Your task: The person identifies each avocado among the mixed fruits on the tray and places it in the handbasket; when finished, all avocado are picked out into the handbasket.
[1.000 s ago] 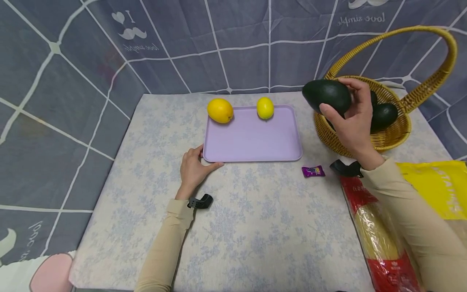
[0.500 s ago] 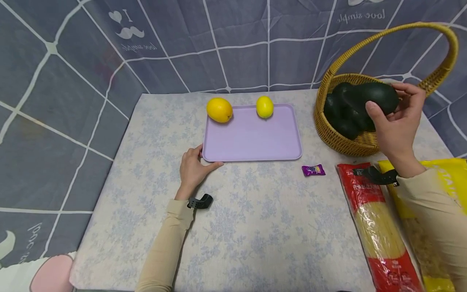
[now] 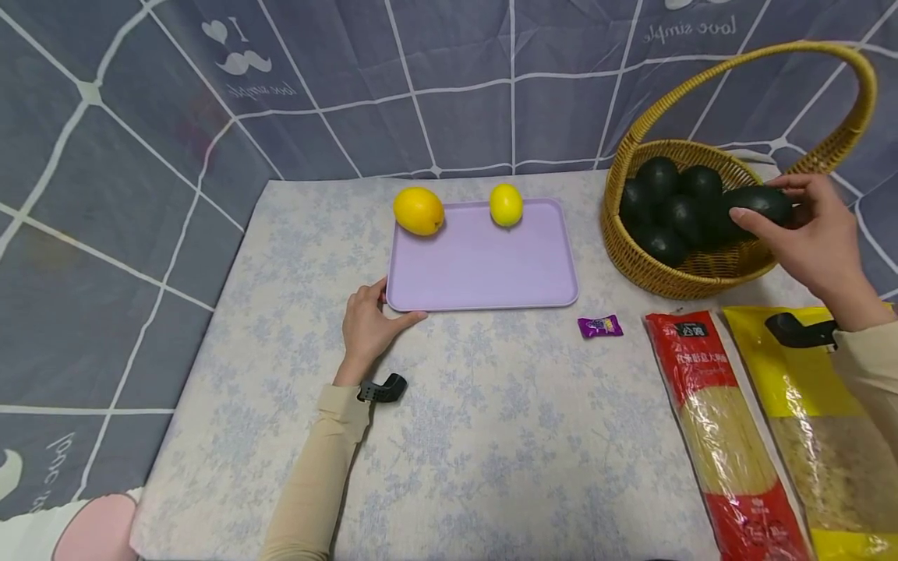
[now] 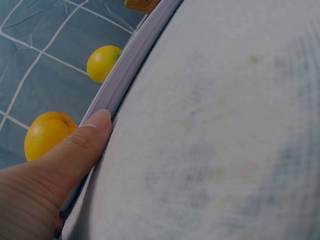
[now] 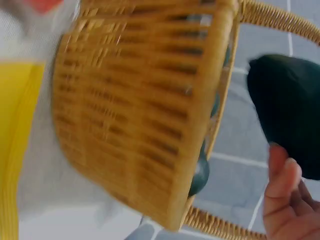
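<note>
My right hand point(image 3: 817, 241) grips a dark green avocado point(image 3: 761, 204) between thumb and fingers, at the right side of the wicker basket point(image 3: 648, 278). In the right wrist view this avocado point(image 5: 287, 112) appears beyond the basket rim. Several more avocados point(image 3: 659, 179) lie inside the basket. My left hand point(image 3: 368, 323) holds the front left corner of a lilac tray point(image 3: 484, 265), thumb along the front edge, fingers at the left side, their tips partly hidden. On the tray's back edge sit a yellow lemon point(image 3: 507, 205) and, at the left corner, an orange point(image 3: 418, 211).
A purple wrapped candy point(image 3: 600, 326) lies between tray and basket. In front of the basket are a red-ended pack of noodles point(image 3: 730, 436) and a yellow bag point(image 3: 807, 389). The basket handle point(image 3: 744, 58) arches high. A grey checked cloth point(image 3: 463, 125) hangs behind.
My right hand has carried the avocado rightward across the basket, from its left side to its right, and lower. The left hand stays at the tray corner.
</note>
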